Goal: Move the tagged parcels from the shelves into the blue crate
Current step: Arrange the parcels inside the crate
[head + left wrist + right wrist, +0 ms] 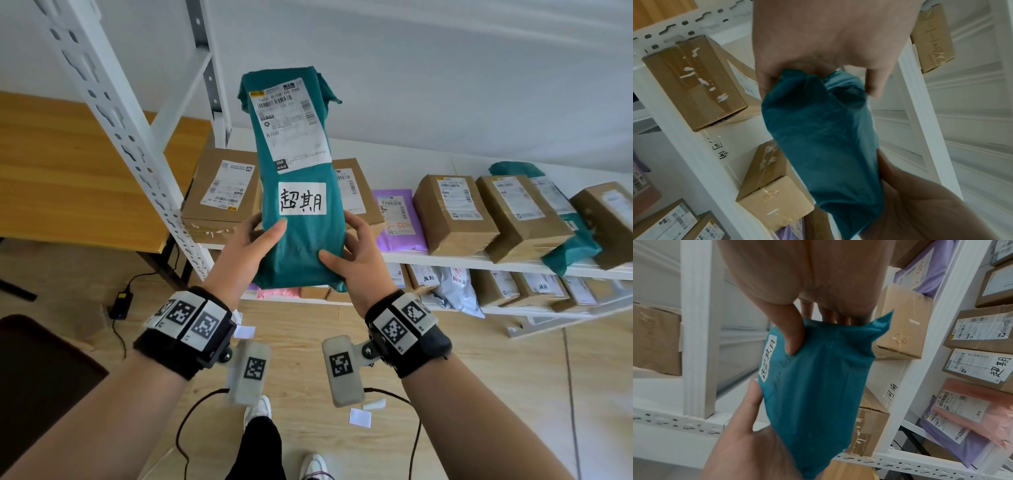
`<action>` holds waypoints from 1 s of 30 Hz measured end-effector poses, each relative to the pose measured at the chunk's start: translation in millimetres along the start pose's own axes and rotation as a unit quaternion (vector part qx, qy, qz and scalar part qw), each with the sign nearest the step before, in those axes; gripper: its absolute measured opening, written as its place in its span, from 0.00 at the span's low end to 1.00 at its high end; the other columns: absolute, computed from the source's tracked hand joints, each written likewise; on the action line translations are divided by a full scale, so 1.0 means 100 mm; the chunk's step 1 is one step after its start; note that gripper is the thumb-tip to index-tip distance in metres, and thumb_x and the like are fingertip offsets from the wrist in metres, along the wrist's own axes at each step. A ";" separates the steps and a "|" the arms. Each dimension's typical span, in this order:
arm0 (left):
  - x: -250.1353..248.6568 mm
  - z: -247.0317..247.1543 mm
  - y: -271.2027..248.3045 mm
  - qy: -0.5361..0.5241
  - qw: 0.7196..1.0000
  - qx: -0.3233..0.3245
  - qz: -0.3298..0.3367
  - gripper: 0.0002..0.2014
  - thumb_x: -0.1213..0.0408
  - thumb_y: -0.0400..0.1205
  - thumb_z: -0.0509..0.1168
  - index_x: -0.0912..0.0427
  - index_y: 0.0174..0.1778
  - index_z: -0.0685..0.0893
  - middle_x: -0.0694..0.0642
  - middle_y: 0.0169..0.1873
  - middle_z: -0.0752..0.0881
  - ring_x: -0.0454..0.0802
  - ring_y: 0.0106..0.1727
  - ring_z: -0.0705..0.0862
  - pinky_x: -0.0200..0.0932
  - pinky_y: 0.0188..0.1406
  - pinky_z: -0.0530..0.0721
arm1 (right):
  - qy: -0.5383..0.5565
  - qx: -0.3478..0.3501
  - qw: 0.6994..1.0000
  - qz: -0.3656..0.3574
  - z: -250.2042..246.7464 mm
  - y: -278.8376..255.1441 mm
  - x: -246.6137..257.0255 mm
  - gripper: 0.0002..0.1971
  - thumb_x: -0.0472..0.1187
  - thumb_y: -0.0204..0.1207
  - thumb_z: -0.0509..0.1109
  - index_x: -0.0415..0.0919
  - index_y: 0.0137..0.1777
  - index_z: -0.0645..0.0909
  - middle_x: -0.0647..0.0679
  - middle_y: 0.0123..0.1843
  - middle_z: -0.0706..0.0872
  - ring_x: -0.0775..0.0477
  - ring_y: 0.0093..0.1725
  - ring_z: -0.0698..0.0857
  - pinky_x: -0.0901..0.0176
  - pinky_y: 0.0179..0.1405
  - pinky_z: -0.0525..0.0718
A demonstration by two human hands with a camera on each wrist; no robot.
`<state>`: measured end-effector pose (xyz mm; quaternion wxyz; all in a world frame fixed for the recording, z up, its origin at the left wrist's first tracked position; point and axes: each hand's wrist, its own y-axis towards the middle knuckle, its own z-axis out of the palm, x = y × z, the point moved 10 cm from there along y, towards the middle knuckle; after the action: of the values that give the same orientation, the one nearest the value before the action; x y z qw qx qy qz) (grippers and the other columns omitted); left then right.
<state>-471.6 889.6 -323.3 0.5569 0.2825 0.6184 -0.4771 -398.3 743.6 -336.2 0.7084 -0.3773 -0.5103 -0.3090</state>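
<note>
A long teal parcel (pixel 298 171) stands upright in front of the shelves, held in the air by both my hands. It bears a shipping label (pixel 287 120) and a white handwritten tag (pixel 302 198). My left hand (pixel 253 240) grips its lower left edge, thumb on the front. My right hand (pixel 356 250) grips the lower right edge the same way. The left wrist view has my left hand (pixel 828 40) pinching the parcel's crumpled end (pixel 824 138). In the right wrist view my right hand (pixel 807 272) clutches the teal parcel (pixel 818 394). No blue crate is in view.
The middle shelf (pixel 428 257) carries cardboard boxes (pixel 452 212), a purple mailer (pixel 399 219) and another teal mailer (pixel 568 253). A lower shelf holds a tagged box (pixel 424 277) among others. A white perforated upright (pixel 137 144) and a wooden table (pixel 68 178) stand at left. Cables and an adapter (pixel 120 305) lie on the floor.
</note>
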 end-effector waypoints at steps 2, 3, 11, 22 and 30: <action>-0.03 0.05 -0.06 0.007 1.000 0.006 0.008 0.32 0.43 0.72 0.67 0.48 0.72 0.76 0.45 0.57 0.88 0.40 0.55 0.88 0.37 0.47 0.85 | -0.004 0.003 1.000 -0.004 -0.02 -0.07 0.01 0.32 0.22 0.76 0.68 0.50 0.73 0.65 0.46 0.68 0.81 0.50 0.61 0.84 0.53 0.52 0.88; -0.05 0.08 -0.09 0.010 1.000 0.009 0.010 0.29 0.45 0.73 0.68 0.49 0.70 0.78 0.45 0.57 0.89 0.41 0.55 0.88 0.38 0.48 0.85 | -0.007 0.005 1.000 -0.005 -0.03 -0.11 0.01 0.32 0.23 0.76 0.68 0.50 0.73 0.65 0.46 0.69 0.80 0.50 0.62 0.84 0.53 0.53 0.88; -0.07 0.19 -0.31 0.051 0.998 0.008 0.023 0.07 0.62 0.82 0.67 0.46 0.54 0.83 0.39 0.44 0.91 0.31 0.42 0.88 0.23 0.32 0.80 | -0.021 0.016 1.000 -0.006 -0.17 -0.38 -0.04 0.34 0.24 0.74 0.71 0.47 0.77 0.65 0.45 0.71 0.78 0.43 0.66 0.83 0.42 0.61 0.85; 0.04 0.37 -0.57 0.028 0.999 0.028 -0.021 0.18 0.55 0.76 0.71 0.46 0.62 0.83 0.46 0.56 0.89 0.47 0.62 0.85 0.56 0.71 0.76 | 0.034 0.013 0.999 0.007 -0.40 -0.61 0.07 0.29 0.42 0.81 0.66 0.48 0.81 0.63 0.49 0.71 0.81 0.51 0.65 0.84 0.52 0.59 0.84; 0.12 0.51 -0.66 0.031 0.998 0.047 -0.028 0.15 0.64 0.80 0.68 0.50 0.63 0.81 0.45 0.54 0.90 0.39 0.52 0.88 0.34 0.49 0.84 | 0.017 0.041 0.999 0.005 -0.43 -0.70 0.13 0.24 0.39 0.83 0.65 0.47 0.78 0.68 0.53 0.59 0.89 0.54 0.58 0.88 0.58 0.51 0.87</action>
<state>-510.6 815.7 -312.4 0.5097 0.3055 0.6204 -0.5119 -431.0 669.2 -316.5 0.7336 -0.3449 -0.5083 -0.2907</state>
